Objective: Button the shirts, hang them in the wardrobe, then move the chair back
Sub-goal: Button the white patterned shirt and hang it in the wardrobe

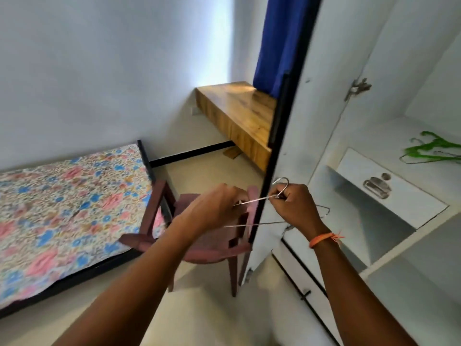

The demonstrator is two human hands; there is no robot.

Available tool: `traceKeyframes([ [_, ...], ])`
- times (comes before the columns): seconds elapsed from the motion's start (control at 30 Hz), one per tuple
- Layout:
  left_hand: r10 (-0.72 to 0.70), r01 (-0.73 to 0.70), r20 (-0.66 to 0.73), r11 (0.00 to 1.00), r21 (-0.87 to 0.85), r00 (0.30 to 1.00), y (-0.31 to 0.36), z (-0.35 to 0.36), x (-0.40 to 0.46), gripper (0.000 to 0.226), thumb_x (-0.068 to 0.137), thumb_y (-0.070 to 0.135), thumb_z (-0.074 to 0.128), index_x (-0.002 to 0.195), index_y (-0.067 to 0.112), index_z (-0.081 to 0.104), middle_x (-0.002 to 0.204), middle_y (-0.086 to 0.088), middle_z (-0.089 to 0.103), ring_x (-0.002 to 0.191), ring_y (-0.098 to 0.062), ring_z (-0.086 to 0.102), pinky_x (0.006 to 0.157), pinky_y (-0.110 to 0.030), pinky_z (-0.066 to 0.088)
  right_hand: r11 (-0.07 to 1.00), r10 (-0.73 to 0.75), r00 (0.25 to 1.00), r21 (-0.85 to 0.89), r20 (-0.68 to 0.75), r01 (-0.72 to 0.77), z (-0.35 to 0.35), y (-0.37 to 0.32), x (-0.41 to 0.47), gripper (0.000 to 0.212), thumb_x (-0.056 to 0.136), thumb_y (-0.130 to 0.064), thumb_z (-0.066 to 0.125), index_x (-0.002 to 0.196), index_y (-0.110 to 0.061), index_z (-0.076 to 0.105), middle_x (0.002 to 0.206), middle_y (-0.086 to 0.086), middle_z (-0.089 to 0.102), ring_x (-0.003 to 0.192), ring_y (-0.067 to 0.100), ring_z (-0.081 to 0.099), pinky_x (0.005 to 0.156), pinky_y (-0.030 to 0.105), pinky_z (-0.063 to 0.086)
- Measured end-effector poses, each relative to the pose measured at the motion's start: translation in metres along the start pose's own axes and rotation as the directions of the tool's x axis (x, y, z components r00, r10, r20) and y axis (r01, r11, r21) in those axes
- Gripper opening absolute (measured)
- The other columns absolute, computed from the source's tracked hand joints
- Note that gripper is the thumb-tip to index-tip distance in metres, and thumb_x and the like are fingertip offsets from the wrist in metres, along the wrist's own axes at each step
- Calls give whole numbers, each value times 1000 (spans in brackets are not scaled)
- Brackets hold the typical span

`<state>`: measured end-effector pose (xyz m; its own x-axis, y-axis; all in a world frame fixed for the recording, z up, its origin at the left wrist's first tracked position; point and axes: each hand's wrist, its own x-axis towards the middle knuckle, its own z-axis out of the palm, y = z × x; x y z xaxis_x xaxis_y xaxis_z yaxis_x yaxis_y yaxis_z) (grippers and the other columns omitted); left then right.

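One wide-angle camera is sitting on the person's head, looking forward and steeply down, and is tilting so that walls and wardrobe edges are leaning across the picture. It is standing close to the open wardrobe door (pixel 282 151), whose dark edge is splitting the view from top to bottom. Both forearms are reaching in from the bottom edge, with the left hand (pixel 214 208) and right hand (pixel 296 208) lying near the middle, close to the lens. Left of the door the view is taking in the bed (pixel 62 208), chair (pixel 199 245) and wooden counter (pixel 239 113); right of it, the wardrobe shelves (pixel 399 236). Only this view is given, so nothing is being shared.
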<state>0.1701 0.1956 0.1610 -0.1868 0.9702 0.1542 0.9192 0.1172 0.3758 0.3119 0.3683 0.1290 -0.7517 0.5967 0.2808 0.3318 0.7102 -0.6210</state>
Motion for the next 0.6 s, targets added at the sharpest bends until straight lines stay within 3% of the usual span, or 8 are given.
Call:
traceKeyframes([
  [0.07, -78, 78, -14, 997, -27, 997, -30, -19, -44, 9, 91, 30, 67, 89, 23, 71, 76, 8, 66, 65, -7, 60, 62, -33, 53, 997, -54, 995, 57, 85, 49, 32, -36, -12, 20, 78, -36, 56, 70, -20, 67, 60, 0, 63, 59, 15, 62, 61, 40, 54],
  [0.2, -283, 273, -86, 956, -105, 955, -96, -62, -131, 11, 86, 31, 72, 80, 22, 72, 70, 8, 64, 63, -5, 58, 60, -30, 47, 951, -145, 952, 303, 271, 59, 107, -117, -14, 3, 88, -23, 70, 91, -24, 69, 52, -8, 45, 51, 5, 44, 56, 27, 41],
  [0.3, -431, 425, -146, 902, -77, 890, -145, -82, -187, 10, 87, 30, 71, 86, 20, 74, 76, 5, 68, 70, -10, 61, 66, -35, 50, 908, -241, 903, 412, 354, 81, 167, -173, 2, 11, 94, -29, 68, 93, -19, 71, 65, -2, 55, 62, 8, 48, 61, 27, 39],
  [0.4, -535, 566, -298, 824, 23, 791, -201, -91, -243, 17, 88, 38, 70, 96, 24, 73, 92, 4, 72, 89, -17, 64, 79, -37, 50, 871, -301, 842, 488, 447, 52, 231, -232, 22, 18, 95, -20, 67, 78, -16, 71, 62, -16, 61, 59, -1, 50, 61, 21, 39],
  [0.5, -557, 720, -558, 685, 110, 615, -263, -96, -303, 39, 81, 34, 77, 116, 18, 68, 118, -7, 64, 117, -33, 53, 91, -46, 43, 863, -365, 779, 500, 511, 76, 299, -299, 43, 22, 95, -20, 66, 75, -12, 71, 63, -17, 64, 55, -2, 53, 60, 15, 40],
  [0.6, -642, 867, -693, 496, -49, 328, -318, -107, -356, 56, 84, 26, 74, 132, 5, 54, 139, -22, 46, 133, -43, 36, 106, -55, 34, 834, -416, 727, 548, 546, 66, 369, -360, 63, 25, 95, -27, 65, 76, -14, 75, 80, -2, 71, 74, 11, 66, 69, 35, 54],
])
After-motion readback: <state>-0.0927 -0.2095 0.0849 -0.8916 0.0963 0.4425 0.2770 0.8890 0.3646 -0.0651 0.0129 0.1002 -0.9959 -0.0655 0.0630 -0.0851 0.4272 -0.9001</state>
